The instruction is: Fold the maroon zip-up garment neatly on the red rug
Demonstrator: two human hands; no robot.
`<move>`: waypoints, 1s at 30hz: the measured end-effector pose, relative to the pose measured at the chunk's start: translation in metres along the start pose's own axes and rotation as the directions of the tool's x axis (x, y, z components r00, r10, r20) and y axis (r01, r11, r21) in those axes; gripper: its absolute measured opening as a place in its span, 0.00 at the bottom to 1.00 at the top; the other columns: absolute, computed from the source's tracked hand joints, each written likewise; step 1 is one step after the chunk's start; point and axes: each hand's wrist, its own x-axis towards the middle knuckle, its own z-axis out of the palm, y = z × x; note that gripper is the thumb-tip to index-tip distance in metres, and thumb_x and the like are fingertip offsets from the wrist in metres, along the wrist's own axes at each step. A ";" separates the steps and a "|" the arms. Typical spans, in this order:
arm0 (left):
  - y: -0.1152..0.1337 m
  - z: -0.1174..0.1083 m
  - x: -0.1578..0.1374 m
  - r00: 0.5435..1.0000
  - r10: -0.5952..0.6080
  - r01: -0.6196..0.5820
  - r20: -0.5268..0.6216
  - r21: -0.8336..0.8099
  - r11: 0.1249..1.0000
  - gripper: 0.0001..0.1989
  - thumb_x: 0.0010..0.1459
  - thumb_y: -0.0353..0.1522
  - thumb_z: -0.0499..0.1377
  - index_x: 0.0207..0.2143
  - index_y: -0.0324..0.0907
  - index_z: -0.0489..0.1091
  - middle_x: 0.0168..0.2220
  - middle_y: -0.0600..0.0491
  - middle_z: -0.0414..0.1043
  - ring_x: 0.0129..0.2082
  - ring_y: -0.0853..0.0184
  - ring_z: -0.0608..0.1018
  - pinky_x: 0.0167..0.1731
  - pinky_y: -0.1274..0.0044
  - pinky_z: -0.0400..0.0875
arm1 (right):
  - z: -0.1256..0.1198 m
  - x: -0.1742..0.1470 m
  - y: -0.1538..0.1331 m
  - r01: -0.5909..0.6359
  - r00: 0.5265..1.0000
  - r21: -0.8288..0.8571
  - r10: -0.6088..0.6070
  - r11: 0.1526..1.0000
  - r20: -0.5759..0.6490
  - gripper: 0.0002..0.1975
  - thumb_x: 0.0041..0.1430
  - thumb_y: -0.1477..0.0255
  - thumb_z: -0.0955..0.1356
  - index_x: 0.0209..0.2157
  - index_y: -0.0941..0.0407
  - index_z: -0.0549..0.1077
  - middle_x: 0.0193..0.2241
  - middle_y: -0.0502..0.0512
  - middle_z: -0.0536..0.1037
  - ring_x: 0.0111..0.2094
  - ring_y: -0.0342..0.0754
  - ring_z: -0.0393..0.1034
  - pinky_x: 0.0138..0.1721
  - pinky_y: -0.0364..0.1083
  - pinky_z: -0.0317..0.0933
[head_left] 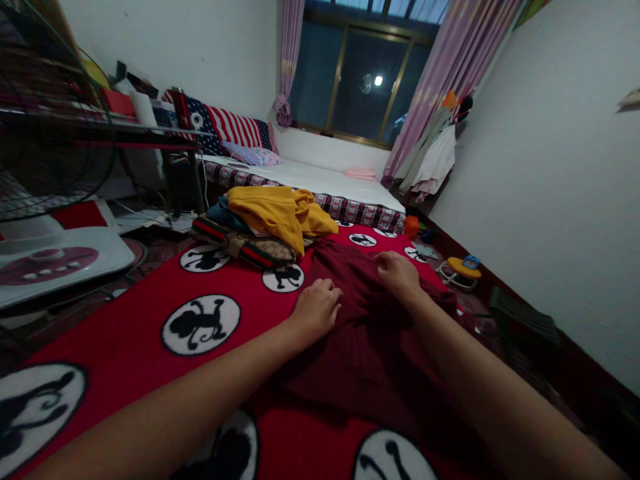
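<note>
Maroon garment (365, 347); clothes pile (273, 217) beside

a dark maroon garment (363, 347), plain in colour, lay spread out in a single broad piece on the red blanket (130, 353), covering some of its printed circles. it was loosely flattened rather than folded, with creases and soft ridges across its middle and far part and a smoother stretch nearer the camera. its far left corner sat just beside the heaped yellow cloth (273, 210).
</note>
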 end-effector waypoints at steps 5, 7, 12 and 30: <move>-0.017 0.032 -0.001 0.999 -0.025 0.023 -0.037 -0.054 0.998 0.22 0.61 0.28 0.53 0.58 0.39 0.64 0.62 0.41 0.59 0.64 0.55 0.60 0.62 0.64 0.57 | 0.045 0.033 -0.018 -0.069 0.988 0.176 0.042 0.982 0.151 0.22 0.57 0.61 0.69 0.49 0.58 0.75 0.44 0.60 0.79 0.44 0.51 0.73 0.41 0.44 0.62; -0.018 0.032 -0.002 1.000 -0.022 0.022 -0.003 -0.066 0.998 0.24 0.61 0.28 0.53 0.61 0.40 0.62 0.65 0.41 0.54 0.67 0.54 0.55 0.64 0.62 0.53 | 0.055 0.038 -0.019 -0.066 0.987 0.187 0.037 0.980 0.154 0.18 0.56 0.61 0.69 0.44 0.56 0.77 0.41 0.58 0.80 0.42 0.50 0.74 0.40 0.43 0.62; -0.014 0.025 -0.002 0.998 -0.018 0.023 0.064 -0.078 0.997 0.31 0.60 0.35 0.57 0.64 0.41 0.56 0.68 0.40 0.47 0.68 0.51 0.48 0.65 0.57 0.48 | 0.065 0.034 -0.013 -0.187 0.982 0.107 0.190 0.976 -0.018 0.18 0.62 0.64 0.61 0.45 0.54 0.78 0.41 0.59 0.80 0.44 0.54 0.73 0.42 0.48 0.63; -0.013 0.018 0.002 0.982 -0.127 0.164 0.138 -0.301 0.939 0.40 0.50 0.35 0.64 0.65 0.41 0.56 0.68 0.39 0.48 0.65 0.49 0.58 0.62 0.60 0.56 | 0.097 0.119 -0.088 -0.018 0.994 0.329 -0.020 0.944 0.111 0.12 0.53 0.69 0.70 0.40 0.57 0.79 0.37 0.58 0.81 0.39 0.51 0.74 0.38 0.44 0.63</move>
